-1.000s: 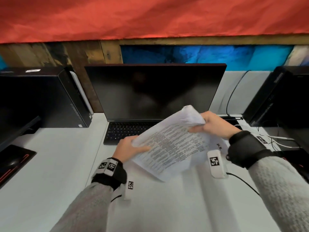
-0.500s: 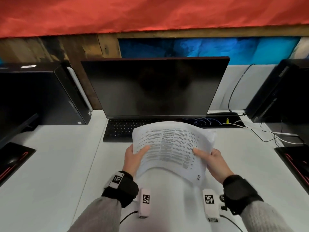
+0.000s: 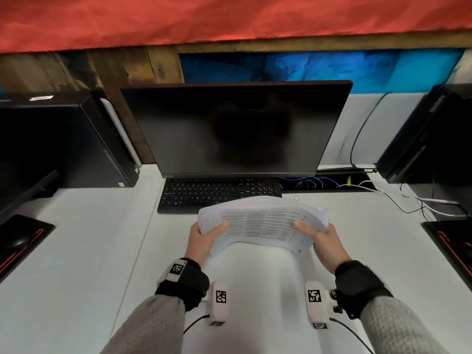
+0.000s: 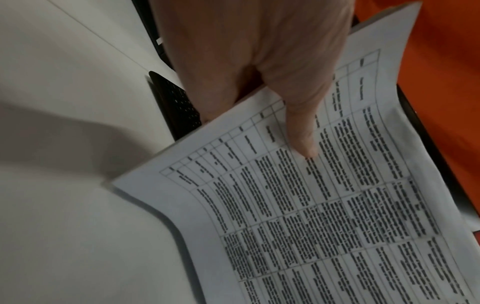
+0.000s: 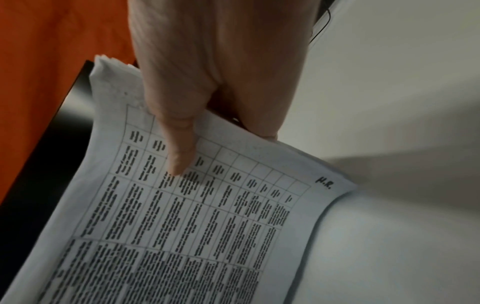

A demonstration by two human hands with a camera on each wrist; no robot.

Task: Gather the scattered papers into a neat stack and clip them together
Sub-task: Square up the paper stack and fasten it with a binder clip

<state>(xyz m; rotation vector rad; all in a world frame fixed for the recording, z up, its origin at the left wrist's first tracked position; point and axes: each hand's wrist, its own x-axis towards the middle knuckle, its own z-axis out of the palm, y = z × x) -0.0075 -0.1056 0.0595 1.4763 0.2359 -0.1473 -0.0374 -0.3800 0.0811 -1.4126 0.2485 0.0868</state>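
Observation:
A stack of printed papers (image 3: 260,222) with table text is held above the white desk, arched upward in the middle. My left hand (image 3: 204,237) grips its left edge, thumb on top and fingers underneath. My right hand (image 3: 321,237) grips the right edge the same way. In the left wrist view the thumb of my left hand (image 4: 298,127) presses on the top sheet of the papers (image 4: 324,205). The right wrist view has my right hand (image 5: 182,144) pinching the papers (image 5: 194,216) near a corner marked "H.R.". A small metal clip (image 3: 296,198) lies on the desk just beyond the stack.
A black keyboard (image 3: 219,194) and dark monitor (image 3: 235,129) stand right behind the papers. Computer towers (image 3: 63,141) (image 3: 434,134) flank the desk, with cables (image 3: 408,200) at the right. Dark mouse pads (image 3: 20,241) (image 3: 452,238) lie at both sides.
The papers swung from a tilted hold at the right to level and centred in front of me. My right hand came down to the right edge, and the stack now lies flatter and lower.

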